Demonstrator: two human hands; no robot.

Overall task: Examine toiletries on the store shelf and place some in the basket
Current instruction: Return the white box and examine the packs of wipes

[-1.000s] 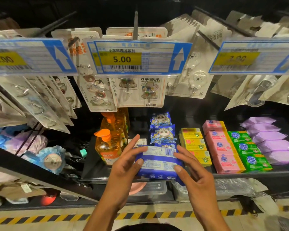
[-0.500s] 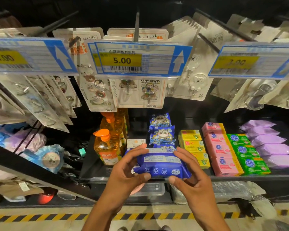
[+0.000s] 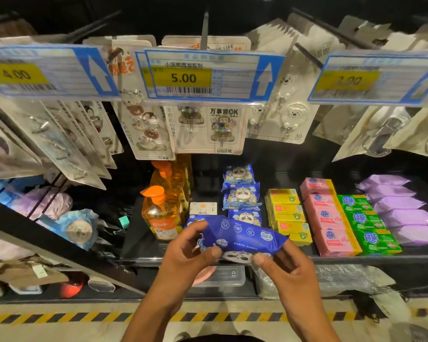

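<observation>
I hold a blue soft pack with white logos (image 3: 242, 236) in front of the shelf edge, tilted so its side faces me and a panda picture shows underneath. My left hand (image 3: 190, 253) pinches its left end between thumb and fingers. My right hand (image 3: 282, 267) grips its right end, thumb on the underside. Behind it on the shelf lies a row of matching blue panda packs (image 3: 240, 193). No basket is in view.
On the black shelf (image 3: 381, 259) stand orange pump bottles (image 3: 160, 213), yellow boxes (image 3: 286, 213), pink (image 3: 326, 218) and green (image 3: 366, 223) soap bars and purple packs (image 3: 403, 208). Hook cards and price tags (image 3: 200, 77) hang above. A striped floor line (image 3: 59, 317) runs below.
Both hands have rolled the blue pack: its label side faced me a second ago, now its side and panda face show. It sits slightly lower and nearer to me.
</observation>
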